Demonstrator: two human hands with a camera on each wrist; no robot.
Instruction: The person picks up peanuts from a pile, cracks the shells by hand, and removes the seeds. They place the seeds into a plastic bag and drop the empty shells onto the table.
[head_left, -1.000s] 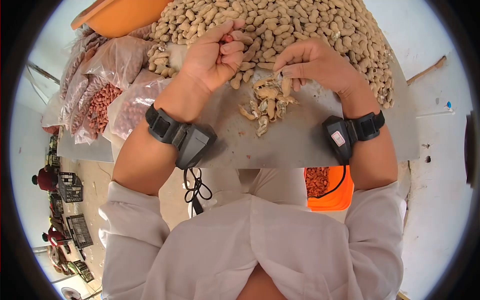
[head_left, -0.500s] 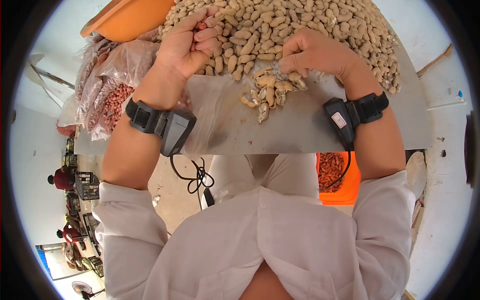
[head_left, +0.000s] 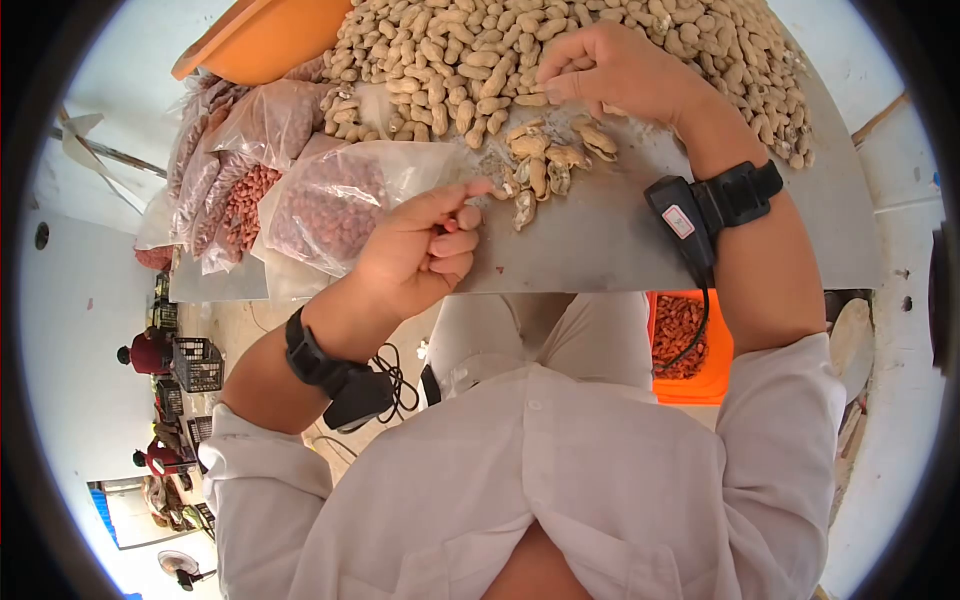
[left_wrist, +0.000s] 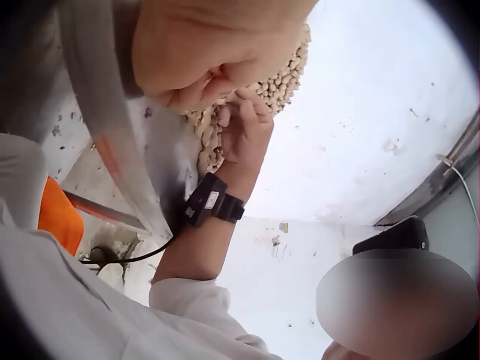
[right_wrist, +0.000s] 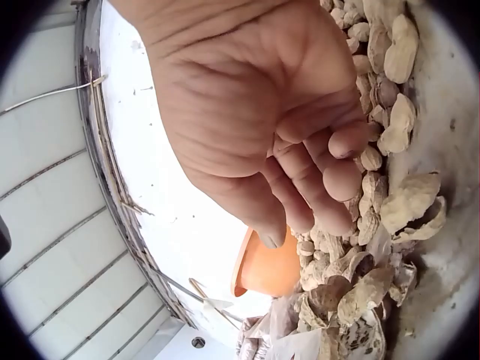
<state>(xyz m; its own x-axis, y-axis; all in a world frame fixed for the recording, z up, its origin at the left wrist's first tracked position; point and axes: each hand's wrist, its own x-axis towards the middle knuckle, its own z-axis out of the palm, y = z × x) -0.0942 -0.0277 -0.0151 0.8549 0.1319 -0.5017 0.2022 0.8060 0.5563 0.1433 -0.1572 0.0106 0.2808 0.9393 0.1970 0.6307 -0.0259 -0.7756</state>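
My left hand (head_left: 415, 250) is over the table's near side, its fingers curled round red peanut kernels (head_left: 449, 223) and its index finger pointing toward the broken peanut shells (head_left: 540, 165). In the left wrist view its back covers part of the table. My right hand (head_left: 625, 80) is at the near edge of the heap of unshelled peanuts (head_left: 470, 50). The right wrist view shows its fingers (right_wrist: 341, 180) loosely bent beside the pods, with no peanut visible in them. Cracked shells (right_wrist: 364, 300) lie on the tabletop below that hand.
Clear plastic bags of red kernels (head_left: 330, 205) lie on the table's left, before an orange basin (head_left: 265, 40). Under the table's near edge (head_left: 560, 285) stands an orange container (head_left: 715, 375) holding red-brown pieces. People and black crates (head_left: 197, 364) are farther left.
My left hand came down from the heap toward the table's near side, still holding the kernels. My right hand moved off the shells up to the heap, leaving a split shell behind.
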